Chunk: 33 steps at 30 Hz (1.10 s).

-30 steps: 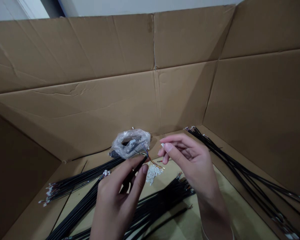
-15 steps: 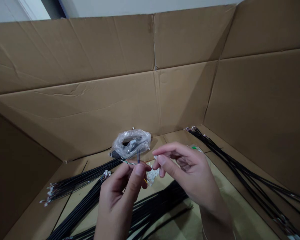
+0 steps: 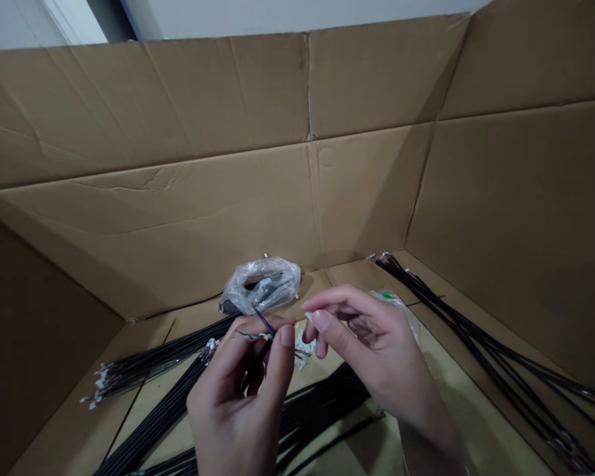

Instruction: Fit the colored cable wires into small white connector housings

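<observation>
My left hand (image 3: 250,383) pinches the end of a black cable, whose thin coloured wires (image 3: 264,322) fan out past the thumb and forefinger. Blue, green-and-white and orange strands show among them. Just to the right, my right hand (image 3: 361,344) grips a small white connector (image 3: 309,317) between thumb and fingertip. An orange wire runs from the left fingertips to this connector; whether it sits inside cannot be made out. Behind and below the fingers lies a pile of small white connectors (image 3: 303,347), partly hidden.
Bundles of black cables (image 3: 163,396) with white ends lie at the left, and more cables (image 3: 322,410) lie under my hands. Another cable bundle (image 3: 456,317) runs along the right. A clear plastic bag (image 3: 262,284) stands by the cardboard wall (image 3: 218,192). A second bag (image 3: 394,301) lies behind my right hand.
My left hand has turned, and its wires now lean left instead of standing up. An orange wire now reaches the connector in my right hand, which has barely moved.
</observation>
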### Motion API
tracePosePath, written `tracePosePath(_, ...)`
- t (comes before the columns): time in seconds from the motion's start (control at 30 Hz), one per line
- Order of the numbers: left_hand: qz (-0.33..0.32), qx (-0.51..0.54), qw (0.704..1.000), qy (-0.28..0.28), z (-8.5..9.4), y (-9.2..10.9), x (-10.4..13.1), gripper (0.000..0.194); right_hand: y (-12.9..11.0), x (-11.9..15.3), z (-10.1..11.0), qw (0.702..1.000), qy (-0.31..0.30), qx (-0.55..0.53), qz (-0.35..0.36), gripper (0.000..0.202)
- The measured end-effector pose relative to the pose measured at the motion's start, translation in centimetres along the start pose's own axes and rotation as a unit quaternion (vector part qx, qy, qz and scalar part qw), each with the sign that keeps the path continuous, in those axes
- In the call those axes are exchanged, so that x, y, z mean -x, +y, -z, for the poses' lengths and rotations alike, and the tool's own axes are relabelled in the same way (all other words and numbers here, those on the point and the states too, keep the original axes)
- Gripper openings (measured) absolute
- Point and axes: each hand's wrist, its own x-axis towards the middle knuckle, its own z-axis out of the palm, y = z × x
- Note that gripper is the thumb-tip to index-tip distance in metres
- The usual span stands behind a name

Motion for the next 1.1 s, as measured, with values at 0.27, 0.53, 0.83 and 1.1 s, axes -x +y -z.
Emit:
tracePosePath(0.27,0.009,0.027,0.998,0.060,-0.2,-0.2,0.7,0.010,-0.3,0.2,0.0,1.000,-0.006,-0.013,0.016,0.010)
tracePosePath(0.53,0.017,0.071,0.996,0.054,-0.2,0.3,0.4,0.012,0.1,0.1,0.1,0.998,-0.024,-0.053,0.009,0.013)
tracePosePath(0.83,0.075,0.128,0.987,-0.068,1.1,-0.2,-0.2,0.008,0.0,0.0,0.4,0.998,-0.030,-0.044,0.032,0.008)
tracePosePath(1.1,0.075,0.131,0.986,-0.070,1.1,-0.2,-0.1,0.012,-0.5,-0.2,0.6,0.996,-0.054,-0.045,0.056,0.006)
